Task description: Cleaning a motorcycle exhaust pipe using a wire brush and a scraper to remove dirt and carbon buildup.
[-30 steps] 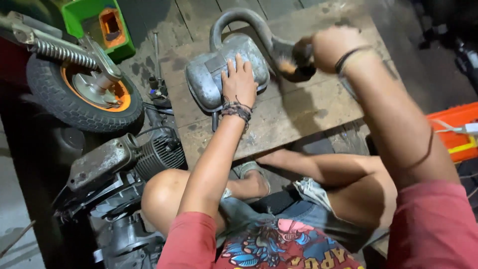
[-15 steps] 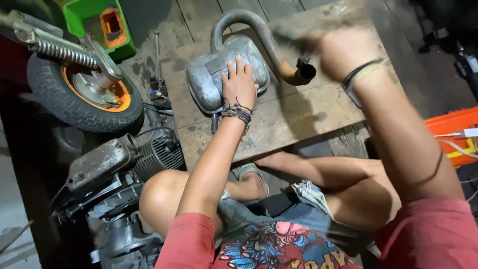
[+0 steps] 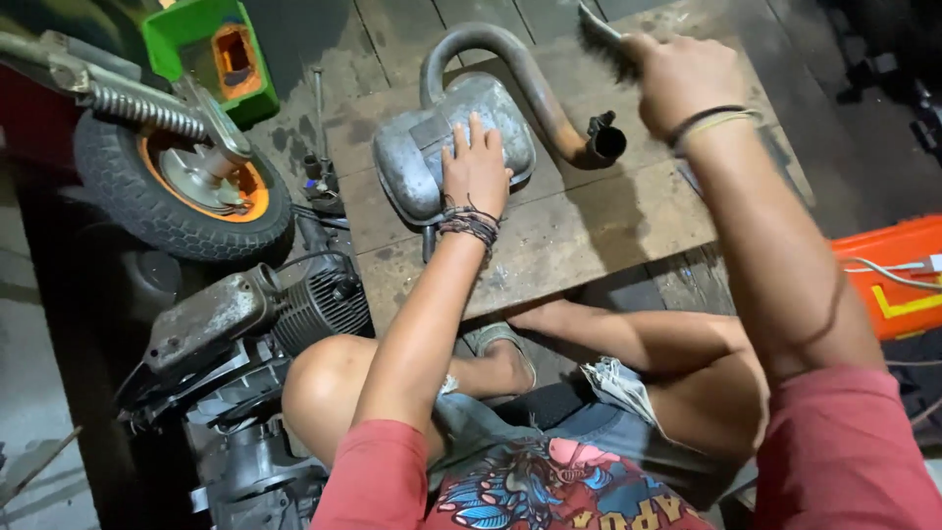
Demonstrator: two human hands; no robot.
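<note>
Head view, looking down on a seated person. Nearest the camera are the red sleeves, a printed shirt and bare knees, drawn up against the near edge of a low wooden board [image 3: 549, 245], the landmark for all that follows. Left of the board, close to the person's left knee, lies a grimy finned engine [image 3: 265, 314]. On the board's middle rests a dull grey metal muffler [image 3: 417, 162], its curved pipe [image 3: 520, 74] arching over the far side and ending in an open mouth toward the board's right. The left hand [image 3: 476, 172] lies flat on the muffler body, fingers spread and extended, pressing down rather than closing round anything. Above the board's far right corner the right hand [image 3: 677, 79] is raised clear of the wood, fingers curled tightly round the handle of a wire brush [image 3: 601, 29], whose bristles point down, apart from the pipe. Beyond the board's left edge stands a small wheel [image 3: 182, 191] with an orange rim, and farther still a green plastic crate [image 3: 201, 54]. Right of the board sits an orange case [image 3: 893, 275].
</note>
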